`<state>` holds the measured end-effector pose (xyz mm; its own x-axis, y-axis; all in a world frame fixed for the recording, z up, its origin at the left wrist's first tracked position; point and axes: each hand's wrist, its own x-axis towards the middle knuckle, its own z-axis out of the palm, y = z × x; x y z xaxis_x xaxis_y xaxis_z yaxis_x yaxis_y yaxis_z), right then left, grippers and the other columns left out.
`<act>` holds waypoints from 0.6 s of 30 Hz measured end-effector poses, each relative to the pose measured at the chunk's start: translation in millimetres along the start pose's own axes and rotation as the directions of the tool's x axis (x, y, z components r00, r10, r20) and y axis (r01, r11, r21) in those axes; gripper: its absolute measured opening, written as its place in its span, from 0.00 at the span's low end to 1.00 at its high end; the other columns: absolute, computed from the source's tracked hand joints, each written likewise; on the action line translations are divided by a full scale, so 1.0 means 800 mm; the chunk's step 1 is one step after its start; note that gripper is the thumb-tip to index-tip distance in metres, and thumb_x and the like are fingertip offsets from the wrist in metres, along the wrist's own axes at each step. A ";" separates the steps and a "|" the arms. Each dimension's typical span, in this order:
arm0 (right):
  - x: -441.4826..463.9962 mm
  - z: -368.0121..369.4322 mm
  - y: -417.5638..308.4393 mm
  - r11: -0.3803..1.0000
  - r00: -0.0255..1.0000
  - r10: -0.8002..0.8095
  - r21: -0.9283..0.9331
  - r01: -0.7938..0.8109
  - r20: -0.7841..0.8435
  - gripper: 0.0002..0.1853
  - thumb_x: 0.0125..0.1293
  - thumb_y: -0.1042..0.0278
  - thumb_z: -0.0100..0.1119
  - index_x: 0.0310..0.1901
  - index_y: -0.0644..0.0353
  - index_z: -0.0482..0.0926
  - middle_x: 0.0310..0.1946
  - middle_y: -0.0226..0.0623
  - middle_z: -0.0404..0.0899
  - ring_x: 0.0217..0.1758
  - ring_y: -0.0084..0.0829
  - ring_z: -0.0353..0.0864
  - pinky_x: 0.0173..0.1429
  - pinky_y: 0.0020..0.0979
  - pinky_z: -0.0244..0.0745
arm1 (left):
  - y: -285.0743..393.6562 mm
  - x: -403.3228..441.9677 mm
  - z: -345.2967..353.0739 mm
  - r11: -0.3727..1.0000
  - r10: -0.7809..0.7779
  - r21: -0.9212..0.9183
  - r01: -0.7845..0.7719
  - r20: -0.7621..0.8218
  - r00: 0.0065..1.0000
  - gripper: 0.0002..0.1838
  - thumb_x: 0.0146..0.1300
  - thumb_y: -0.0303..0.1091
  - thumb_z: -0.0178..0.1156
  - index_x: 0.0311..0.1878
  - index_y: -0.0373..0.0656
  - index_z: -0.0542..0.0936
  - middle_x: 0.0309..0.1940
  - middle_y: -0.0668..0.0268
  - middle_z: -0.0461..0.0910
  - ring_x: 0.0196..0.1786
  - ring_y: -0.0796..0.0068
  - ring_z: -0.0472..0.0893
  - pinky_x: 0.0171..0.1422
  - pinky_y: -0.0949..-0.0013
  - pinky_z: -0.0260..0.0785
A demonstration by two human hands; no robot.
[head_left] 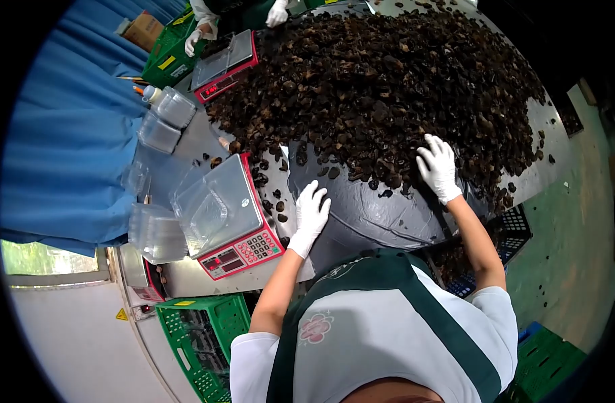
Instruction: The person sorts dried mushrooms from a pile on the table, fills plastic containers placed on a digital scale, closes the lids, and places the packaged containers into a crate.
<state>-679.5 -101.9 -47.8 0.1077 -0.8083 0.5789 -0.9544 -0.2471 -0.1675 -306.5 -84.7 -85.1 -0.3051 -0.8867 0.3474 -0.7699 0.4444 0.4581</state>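
A large heap of dark brown pieces [388,87] that look like dried mushrooms covers much of the metal table [553,141]. My right hand [438,169], in a white glove, rests at the heap's near edge, fingers stretched out and slightly apart. My left hand [310,218], also gloved, lies open on the dark plastic sheet [381,215], holding nothing. Just left of it stands a red digital scale [243,252] with a clear plastic container [217,205] on its plate. A few loose pieces lie between that hand and the scale.
Stacked clear containers [156,232] stand left of the scale, with more containers [165,121] farther back. Across the table, another person's gloved hand [193,42] is beside a second red scale [225,64]. Green crates [203,336] and a dark basket [514,232] sit around the table.
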 end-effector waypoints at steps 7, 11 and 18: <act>0.068 0.047 0.023 0.927 0.927 0.374 -0.035 -0.373 0.020 0.30 0.59 0.48 0.63 0.60 0.55 0.73 0.66 0.48 0.64 0.66 0.48 0.64 0.66 0.49 0.60 | 0.005 0.126 0.020 0.981 -0.193 0.011 0.193 0.057 0.980 0.39 0.56 0.48 0.67 0.68 0.46 0.65 0.73 0.53 0.55 0.72 0.50 0.57 0.73 0.54 0.54; 0.114 0.078 -0.037 0.787 0.747 0.615 -0.131 -0.604 0.252 0.43 0.60 0.33 0.53 0.66 0.60 0.65 0.72 0.55 0.50 0.74 0.56 0.50 0.69 0.64 0.49 | 0.018 0.190 0.037 0.970 -0.242 0.061 0.236 0.112 0.964 0.49 0.52 0.57 0.68 0.73 0.48 0.56 0.75 0.52 0.47 0.76 0.49 0.49 0.76 0.49 0.45; 0.071 0.137 -0.178 0.983 0.985 0.003 0.181 -0.035 0.174 0.14 0.59 0.61 0.58 0.45 0.55 0.80 0.63 0.46 0.67 0.66 0.51 0.63 0.63 0.55 0.61 | -0.003 0.181 0.076 0.980 -0.142 0.168 0.105 0.228 0.963 0.42 0.56 0.38 0.61 0.74 0.54 0.56 0.76 0.57 0.47 0.77 0.53 0.47 0.75 0.39 0.39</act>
<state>-507.0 -171.2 -78.1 0.1520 -0.8895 0.4309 -0.8914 -0.3117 -0.3290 -382.9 -222.2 -85.8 -0.3126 -0.9463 0.0828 -0.8808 0.3214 0.3476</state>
